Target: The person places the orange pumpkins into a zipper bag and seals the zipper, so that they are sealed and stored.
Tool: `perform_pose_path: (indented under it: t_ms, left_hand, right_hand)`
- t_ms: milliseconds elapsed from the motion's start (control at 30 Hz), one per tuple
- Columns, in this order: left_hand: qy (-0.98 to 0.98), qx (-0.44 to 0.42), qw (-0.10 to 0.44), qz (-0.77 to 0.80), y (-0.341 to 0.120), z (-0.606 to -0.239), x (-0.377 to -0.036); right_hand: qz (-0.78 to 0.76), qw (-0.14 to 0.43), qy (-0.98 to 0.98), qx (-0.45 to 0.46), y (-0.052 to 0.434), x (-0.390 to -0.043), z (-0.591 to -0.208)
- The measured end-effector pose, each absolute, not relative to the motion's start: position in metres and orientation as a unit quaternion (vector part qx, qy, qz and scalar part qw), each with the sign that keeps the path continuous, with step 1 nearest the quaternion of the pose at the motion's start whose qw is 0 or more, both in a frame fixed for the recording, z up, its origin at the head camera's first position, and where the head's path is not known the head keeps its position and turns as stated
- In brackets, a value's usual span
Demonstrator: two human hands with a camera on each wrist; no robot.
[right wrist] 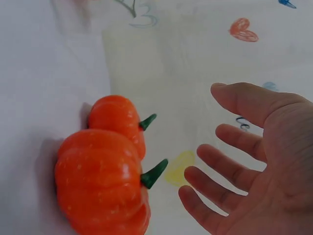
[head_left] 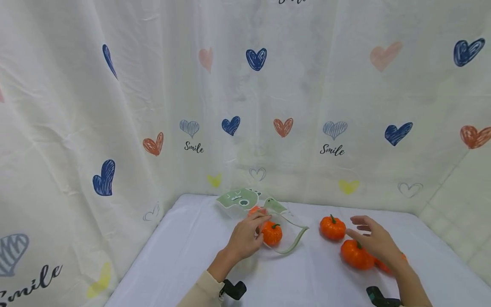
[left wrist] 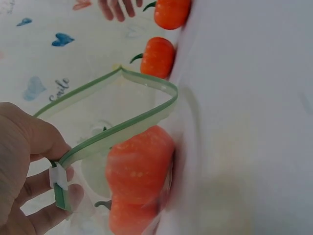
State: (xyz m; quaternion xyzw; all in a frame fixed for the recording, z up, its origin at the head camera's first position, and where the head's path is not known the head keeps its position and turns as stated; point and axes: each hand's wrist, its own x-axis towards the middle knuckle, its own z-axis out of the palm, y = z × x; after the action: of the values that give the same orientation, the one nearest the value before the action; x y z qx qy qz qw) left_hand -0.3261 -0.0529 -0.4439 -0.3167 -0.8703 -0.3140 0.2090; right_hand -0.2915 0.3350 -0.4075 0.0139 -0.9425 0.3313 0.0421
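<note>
My left hand point(head_left: 245, 238) pinches the corner of a clear zip bag point(head_left: 238, 198) with a green rim. A white slider point(left wrist: 57, 176) on the rim sits between its thumb and fingers. The bag's mouth gapes toward the right. Two small orange toy pumpkins lie inside, a front pumpkin point(head_left: 272, 233) and a rear pumpkin point(head_left: 254, 209) partly hidden by the fingers. My right hand point(head_left: 374, 238), fingers spread and holding nothing, hovers over the loose pumpkins. Nearest to it are a big pumpkin point(head_left: 356, 255) and a farther pumpkin point(head_left: 332, 227), both with green stems.
Another pumpkin point(head_left: 384, 267) is partly covered by the right hand and forearm. Everything stands on a white-covered table point(head_left: 307, 277). A pale curtain point(head_left: 299, 94) printed with hearts and "Smile" hangs behind the table and along its left side.
</note>
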Motion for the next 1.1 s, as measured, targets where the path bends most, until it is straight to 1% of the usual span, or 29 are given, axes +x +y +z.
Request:
perform_pose_path:
  t_ms: [267, 333, 400, 633, 1100]
  left_hand:
    - [-0.865, -0.324, 0.207, -0.321, -0.056, -0.445, -0.328]
    - [-0.866, -0.322, 0.203, -0.323, -0.056, -0.445, -0.327]
    - [-0.867, -0.320, 0.201, -0.325, -0.057, -0.446, -0.327]
    - [-0.865, -0.323, 0.203, -0.327, -0.057, -0.448, -0.329]
    - [-0.862, -0.326, 0.213, -0.325, -0.057, -0.452, -0.332]
  right_hand:
    - [0.319, 0.039, -0.946, 0.029, 0.357, -0.288, -0.431]
    - [0.320, 0.030, -0.946, 0.028, 0.358, -0.287, -0.436]
    - [0.323, 0.020, -0.946, 0.027, 0.358, -0.287, -0.440]
    - [0.315, 0.014, -0.948, 0.028, 0.354, -0.287, -0.451]
    - [0.318, -0.046, -0.947, 0.010, 0.347, -0.291, -0.461]
